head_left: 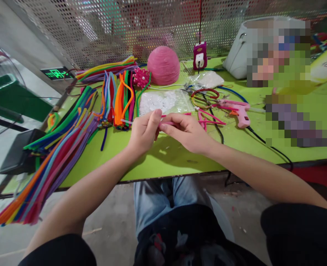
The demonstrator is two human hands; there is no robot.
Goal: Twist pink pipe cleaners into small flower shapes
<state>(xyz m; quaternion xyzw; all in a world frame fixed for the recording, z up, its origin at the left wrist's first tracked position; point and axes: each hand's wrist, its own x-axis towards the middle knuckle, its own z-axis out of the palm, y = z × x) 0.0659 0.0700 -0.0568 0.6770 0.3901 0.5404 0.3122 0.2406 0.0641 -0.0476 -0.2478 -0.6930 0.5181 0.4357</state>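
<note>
My left hand (145, 129) is closed around a thin, whitish translucent stick (126, 121), whose end pokes out on its left side. With its fingertips touching the left hand, my right hand (184, 131) pinches a pink pipe cleaner (167, 123), mostly hidden by the fingers. Behind the hands lies a clear bag of white beads (159, 101). To the right are loose pink pipe cleaner pieces (212, 120) and a pink glue gun (239, 111).
Bundles of coloured pipe cleaners (69, 136) spread over the left side of the green table (163, 164). Towards the back stand a pink ball (163, 65), a pink beaded flower (141, 77) and a grey bin (237, 51). A black cord (268, 147) runs to the right.
</note>
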